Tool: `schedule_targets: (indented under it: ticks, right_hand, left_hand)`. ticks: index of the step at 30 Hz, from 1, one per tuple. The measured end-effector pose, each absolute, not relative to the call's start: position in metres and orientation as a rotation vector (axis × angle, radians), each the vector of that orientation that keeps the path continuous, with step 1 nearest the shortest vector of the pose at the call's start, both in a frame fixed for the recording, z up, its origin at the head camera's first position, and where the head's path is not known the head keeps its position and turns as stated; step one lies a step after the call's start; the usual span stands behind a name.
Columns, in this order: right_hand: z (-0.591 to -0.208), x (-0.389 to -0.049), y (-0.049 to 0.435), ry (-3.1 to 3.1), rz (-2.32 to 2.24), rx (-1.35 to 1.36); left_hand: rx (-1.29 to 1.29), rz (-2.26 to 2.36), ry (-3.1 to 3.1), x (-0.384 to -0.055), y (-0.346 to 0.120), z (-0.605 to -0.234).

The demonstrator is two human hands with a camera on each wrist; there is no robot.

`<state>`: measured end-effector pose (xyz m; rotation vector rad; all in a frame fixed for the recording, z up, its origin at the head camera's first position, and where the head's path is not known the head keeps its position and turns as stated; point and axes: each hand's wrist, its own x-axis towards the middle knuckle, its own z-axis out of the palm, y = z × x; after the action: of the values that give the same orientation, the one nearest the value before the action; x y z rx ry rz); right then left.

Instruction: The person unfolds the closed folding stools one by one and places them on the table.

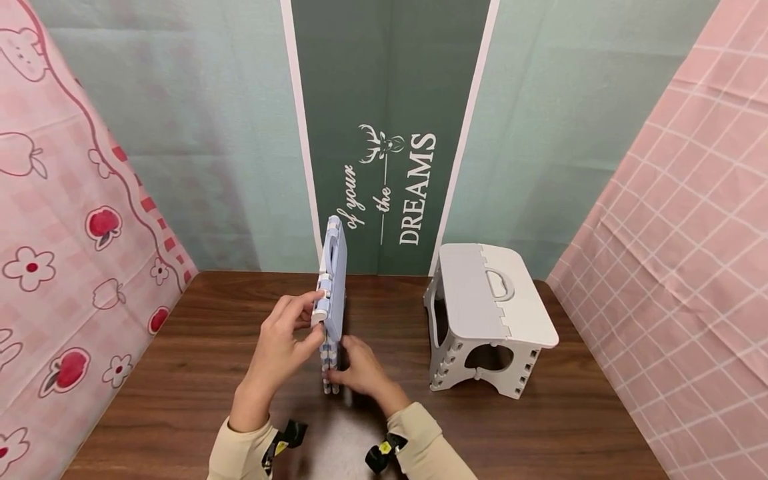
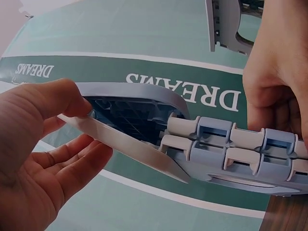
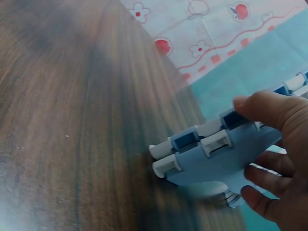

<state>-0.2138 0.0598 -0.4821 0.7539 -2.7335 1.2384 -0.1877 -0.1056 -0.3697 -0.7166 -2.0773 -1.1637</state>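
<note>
stands folded blue stool on edge at table centre, 9 o'clock of open grey stool. left hand pinches top panel; right hand grips lower hinge. advisable: spread panels evenly, fingers clear of hinges.

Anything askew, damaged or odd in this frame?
Nothing stands out. The folded blue stool stands on edge on the table, gripped by the left hand and right hand; the grey stool stands upright, intact.
</note>
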Motion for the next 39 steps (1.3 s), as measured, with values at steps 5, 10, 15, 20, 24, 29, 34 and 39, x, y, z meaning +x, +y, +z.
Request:
schedule_targets:
  ticks: [5,10,15,20,24,29,34,39]
  right_hand:
    - [-0.488,-0.215,0.06,-2.68,1.211,0.744]
    - [-0.49,-0.216,0.06,-2.675,1.2,0.738]
    - [-0.49,-0.215,0.06,-2.661,1.174,0.752]
    - [-0.49,-0.215,0.06,-2.636,1.187,0.763]
    - [-0.489,-0.216,0.061,-2.646,1.188,0.807]
    - [-0.487,-0.22,0.065,-2.706,1.207,0.886]
    - [-0.484,-0.221,0.066,-2.753,1.236,0.902]
    - [-0.483,-0.218,0.064,-2.768,1.223,0.867]
  left_hand:
    - [-0.712,-1.168,-2.074,-0.187,-0.106,-0.37]
    - [-0.706,-1.162,-2.08,-0.187,-0.107,-0.372]
    - [-0.71,-1.149,-2.073,-0.187,-0.107,-0.373]
    - [-0.713,-1.157,-2.077,-0.187,-0.106,-0.373]
    - [-0.716,-1.155,-2.082,-0.187,-0.106,-0.373]
    - [-0.717,-1.153,-2.084,-0.186,-0.107,-0.372]
    - [-0.724,-1.18,-2.094,-0.187,-0.109,-0.377]
    - [-0.707,-1.249,-2.125,-0.185,-0.113,-0.387]
